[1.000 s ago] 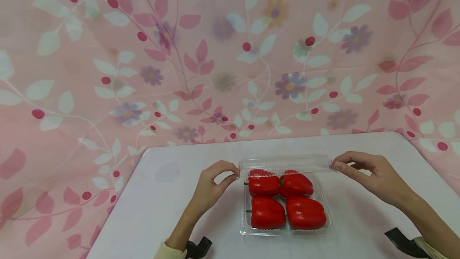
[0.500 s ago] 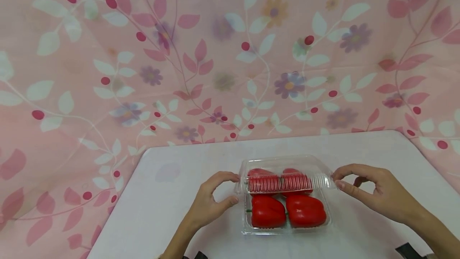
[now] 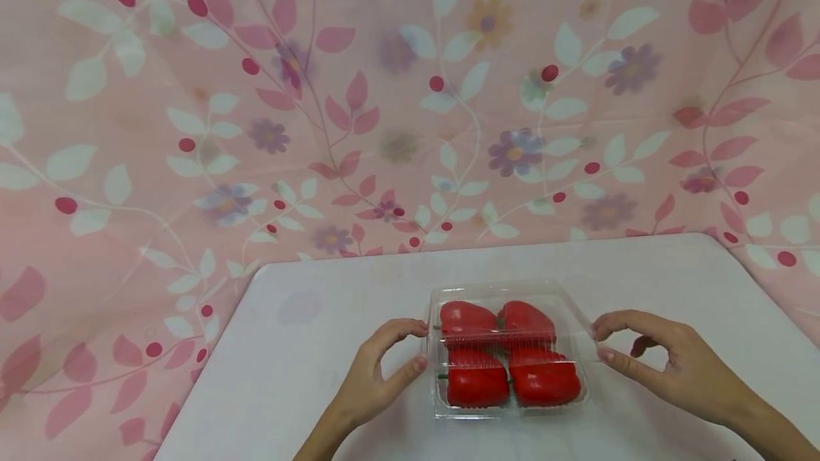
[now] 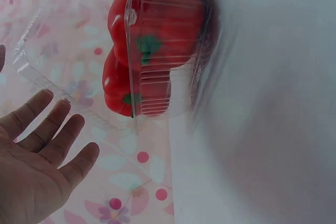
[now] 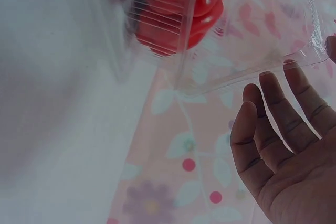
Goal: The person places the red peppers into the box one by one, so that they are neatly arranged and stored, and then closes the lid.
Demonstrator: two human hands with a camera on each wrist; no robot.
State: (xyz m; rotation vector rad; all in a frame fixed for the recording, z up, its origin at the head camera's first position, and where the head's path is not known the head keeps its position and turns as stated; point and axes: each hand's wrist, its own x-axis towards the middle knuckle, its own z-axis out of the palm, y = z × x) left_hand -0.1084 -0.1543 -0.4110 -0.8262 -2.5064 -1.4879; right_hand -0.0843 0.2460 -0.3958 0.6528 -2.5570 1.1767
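Several red bell peppers [image 3: 477,379] with green stems lie in a clear plastic clamshell box [image 3: 506,412]. Its hinged lid [image 3: 564,304] is tilted over them, front edge raised. My left hand [image 3: 378,368] is at the lid's left side, fingertips touching its edge, thumb apart from it. In the left wrist view those fingers [image 4: 39,111] are spread and nearly straight. My right hand [image 3: 666,358] holds the lid's right front corner lightly between fingertips and thumb. The right wrist view shows its curved fingers [image 5: 286,124] along the lid's rim.
The box stands on a white table [image 3: 346,290] with rounded back corners. Behind it hangs a pink cloth [image 3: 397,112] printed with leaves and flowers. White table surface lies on both sides of the box.
The lid has swung down toward the front, over the peppers. Both hands have come nearer and lower with it. The left thumb has parted from the lid's edge.
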